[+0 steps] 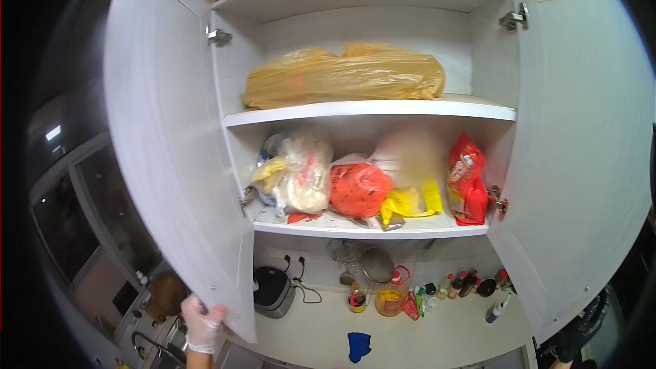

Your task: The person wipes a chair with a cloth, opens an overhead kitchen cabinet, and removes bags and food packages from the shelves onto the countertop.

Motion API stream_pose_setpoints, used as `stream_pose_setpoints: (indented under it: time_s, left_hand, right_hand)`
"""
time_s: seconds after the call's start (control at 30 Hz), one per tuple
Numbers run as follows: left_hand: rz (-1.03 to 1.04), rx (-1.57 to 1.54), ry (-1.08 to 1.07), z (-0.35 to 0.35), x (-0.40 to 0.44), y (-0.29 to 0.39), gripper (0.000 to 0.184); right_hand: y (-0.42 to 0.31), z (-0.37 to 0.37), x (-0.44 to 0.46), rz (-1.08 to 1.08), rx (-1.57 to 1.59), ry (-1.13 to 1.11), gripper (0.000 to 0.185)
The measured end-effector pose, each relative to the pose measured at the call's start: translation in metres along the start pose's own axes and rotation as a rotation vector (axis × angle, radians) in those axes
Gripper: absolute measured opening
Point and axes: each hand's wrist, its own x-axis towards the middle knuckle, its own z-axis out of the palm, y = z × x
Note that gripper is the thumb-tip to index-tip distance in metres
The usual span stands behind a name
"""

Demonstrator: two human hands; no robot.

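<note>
Holds left door (184,164) in left hand's (202,322) closed fingers; cannot see right hand's. Shows bags (345,78) inside cabinet (369,109), amber liquid in jug (389,301).

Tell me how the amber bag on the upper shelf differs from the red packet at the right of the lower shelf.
The amber bag lies stretched along the upper shelf, while the red packet stands upright on the lower shelf. The bag is far wider than the packet. The bag looks mostly plain; the packet carries bright print. Both have creased, shiny surfaces.
</note>
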Motion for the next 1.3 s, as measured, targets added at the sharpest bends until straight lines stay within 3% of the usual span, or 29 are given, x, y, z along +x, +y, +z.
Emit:
stream_pose_setpoints:
  time_s: [0.07,0.1,0.17,0.23,0.3,0.33,0.4,0.67,0.87,1.0,1.07,1.13,1.23,1.27,1.3]
  left_hand:
    - [0.049,0.1,0.2,-0.035,-0.002,-0.017,0.043]
    - [0.031,-0.002,0.3,-0.043,0.003,-0.016,0.043]
    - [-0.016,-0.21,0.365,-0.071,0.016,-0.041,0.052]
    - [0.028,-0.001,0.591,-0.09,0.035,-0.061,0.047]
    - [-0.02,-0.067,0.54,-0.109,0.047,-0.071,0.047]
    - [-0.034,-0.093,0.501,-0.126,0.051,-0.086,0.045]
    - [-0.006,-0.124,0.438,-0.132,0.053,-0.09,0.046]
    - [-0.007,-0.267,0.357,-0.133,0.051,-0.102,0.053]
    - [0.013,-0.306,0.351,-0.136,0.05,-0.106,0.049]
    - [0.036,-0.093,0.417,-0.144,0.046,-0.108,0.055]
    - [0.004,-0.147,0.43,-0.142,0.047,-0.109,0.053]
    - [-0.012,-0.204,0.411,-0.138,0.048,-0.109,0.052]
    - [-0.036,-0.282,0.427,-0.134,0.048,-0.105,0.053]
    - [-0.045,-0.294,0.434,-0.134,0.05,-0.106,0.054]
    - [-0.046,-0.302,0.418,-0.131,0.051,-0.104,0.054]
  right_hand:
    - [-0.025,-0.009,0.025,0.175,0.035,0.147,0.032]
    - [-0.024,-0.005,0.028,0.17,0.048,0.141,0.032]
    - [-0.017,-0.002,0.026,0.088,0.201,0.408,0.029]
    - [-0.057,-0.003,0.051,0.087,0.304,0.41,0.026]
    - [-0.044,0.009,0.051,-0.121,0.247,0.375,0.026]
    - [-0.06,0.001,0.024,0.24,0.19,0.09,0.027]
    - [-0.073,0.019,0.033,0.26,0.525,0.224,0.025]
    - [-0.087,0.032,0.035,0.376,0.674,0.254,0.027]
    - [-0.09,0.037,0.031,0.364,0.62,0.196,0.028]
    - [-0.102,0.054,0.03,0.43,0.707,0.226,0.02]
    - [-0.103,0.059,0.024,0.351,0.42,-0.01,0.019]
    - [-0.121,0.084,0.009,0.545,0.756,-0.032,0.019]
    - [-0.143,0.139,-0.022,0.691,1.043,-0.229,0.019]
    - [-0.148,0.154,-0.03,0.882,1.204,-0.377,0.018]
    - [-0.148,0.178,-0.049,0.885,1.298,-0.398,0.018]
